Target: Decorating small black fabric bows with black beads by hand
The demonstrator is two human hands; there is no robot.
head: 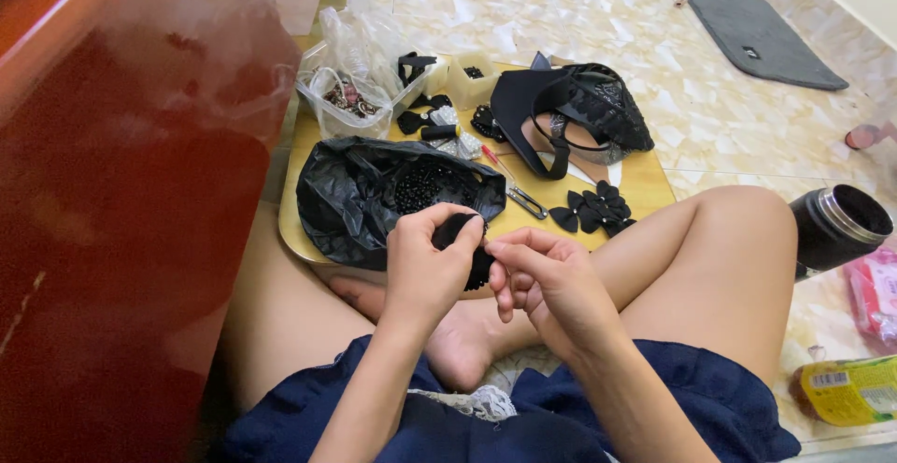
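Black fabric piece (pixel 464 243) sits pinched between both my hands above my crossed legs, at the near edge of the low wooden board (pixel 645 187). My left hand (pixel 425 262) closes around its upper part; my right hand (pixel 547 276) grips its lower edge with curled fingers. Just beyond lies a black plastic bag (pixel 360 197) holding beads, with small black bows (pixel 590 211) to the right.

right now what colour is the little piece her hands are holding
Black, pinched between left hand and right hand; head view.
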